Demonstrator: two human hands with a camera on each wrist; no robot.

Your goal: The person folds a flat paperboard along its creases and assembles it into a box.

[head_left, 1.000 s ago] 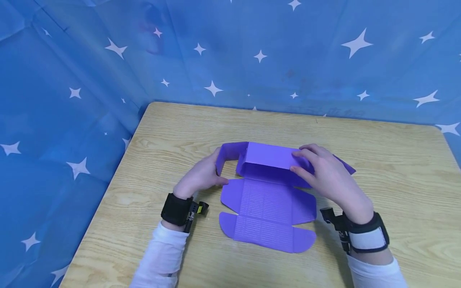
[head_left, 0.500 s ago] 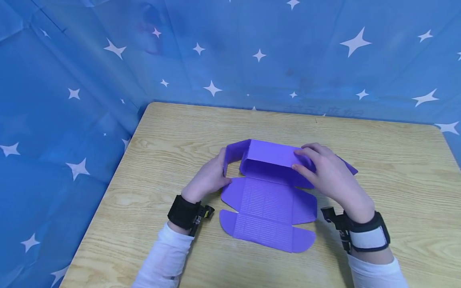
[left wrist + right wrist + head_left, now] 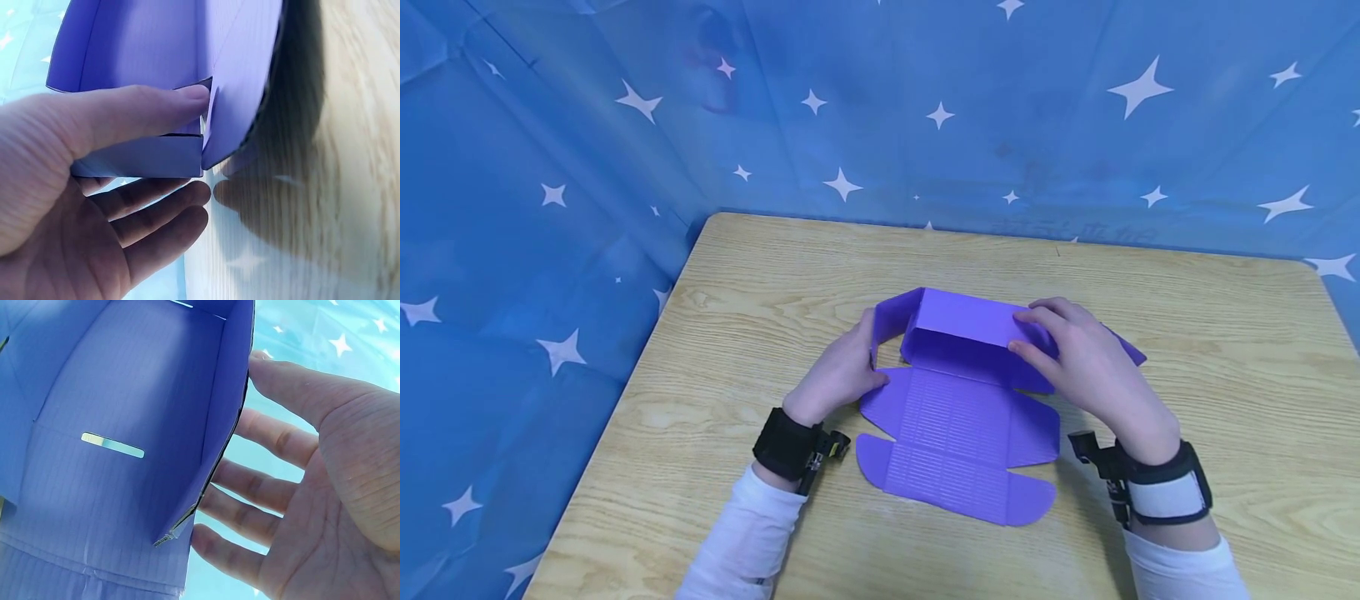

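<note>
A purple cardboard box [image 3: 955, 412], partly folded, has its corrugated inside facing up. Its far wall stands with a narrow panel [image 3: 966, 317] bent over toward me, while the near part lies flat with side flaps spread. My left hand [image 3: 835, 375] pinches the left end flap [image 3: 140, 156], thumb on the inner face and fingers behind it. On the right, my right hand [image 3: 1093, 375] rests against the bent-over panel; in the right wrist view the thumb touches its edge and the fairly straight fingers [image 3: 253, 484] lie along the outside. A slot shows in the cardboard.
The box lies on a light wood-grain table [image 3: 760, 283]. A blue cloth with white stars [image 3: 880, 108] hangs behind the table and along its left side. Each wrist wears a black strap with a small camera.
My left hand has moved a little to the right, swinging the left end flap inward toward the box. The right hand has stayed nearly still on the panel.
</note>
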